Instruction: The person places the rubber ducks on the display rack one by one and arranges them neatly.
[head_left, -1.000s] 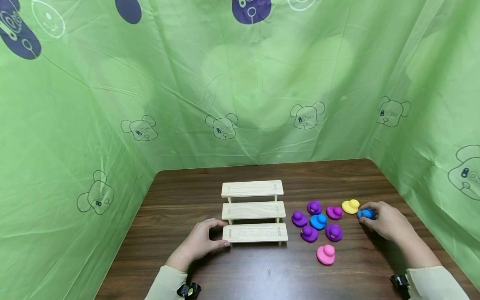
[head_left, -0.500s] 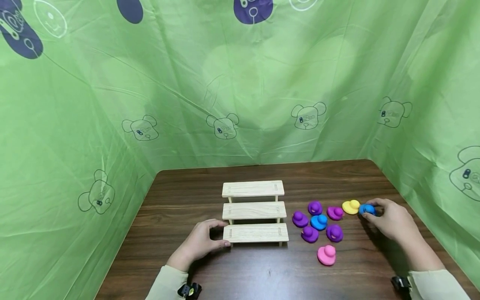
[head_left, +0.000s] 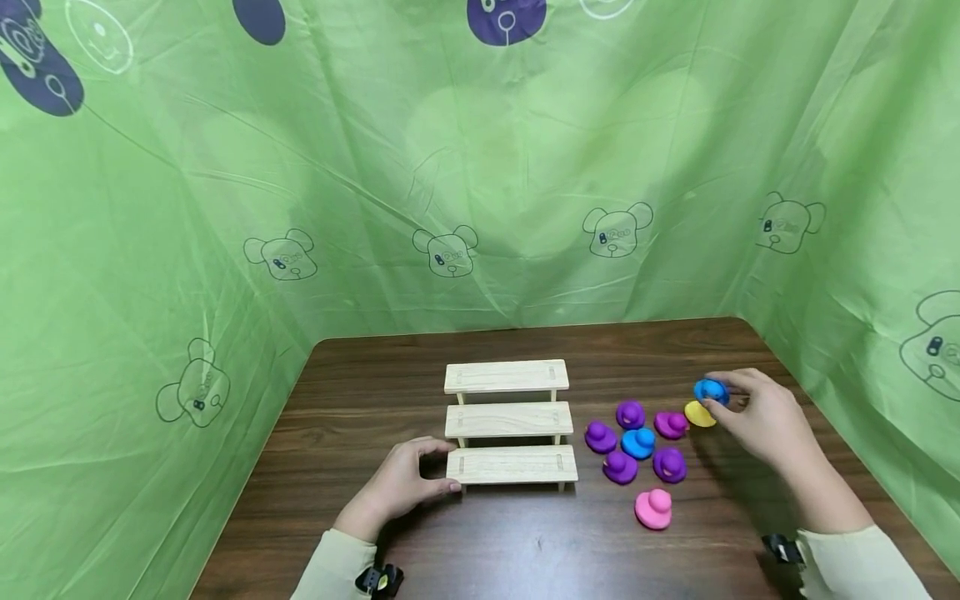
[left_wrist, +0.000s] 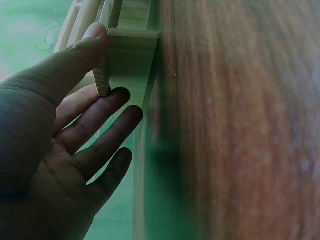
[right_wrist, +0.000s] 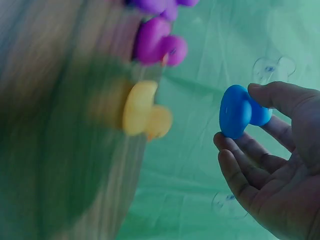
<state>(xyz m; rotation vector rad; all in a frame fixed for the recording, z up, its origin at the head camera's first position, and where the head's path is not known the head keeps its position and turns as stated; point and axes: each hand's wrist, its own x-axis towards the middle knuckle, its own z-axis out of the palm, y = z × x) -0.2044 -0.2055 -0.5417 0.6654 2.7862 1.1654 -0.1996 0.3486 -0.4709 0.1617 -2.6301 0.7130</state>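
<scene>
My right hand [head_left: 768,417] holds a blue rubber duck [right_wrist: 235,112] between thumb and fingers, raised off the table above a yellow duck [right_wrist: 142,110]. In the head view the lifted duck partly covers the yellow one. With my left hand [head_left: 401,482] I pinch the left end of the lowest board of a pale wooden three-step stand [head_left: 513,465]. The left wrist view shows the thumb [left_wrist: 95,32] on one face of the board and fingers on the other; the remaining fingers are spread loosely.
Right of the stand, several purple ducks [head_left: 620,467] lie around a second blue duck [head_left: 638,443]. A magenta duck [head_left: 671,425] lies near the yellow one, and a pink duck [head_left: 653,509] is nearer the front. Green cloth [head_left: 510,167] surrounds the dark wooden table [head_left: 360,400].
My right hand has lifted the blue duck from beside the yellow duck and moved it up and left. My left hand and the stand have stayed in place.
</scene>
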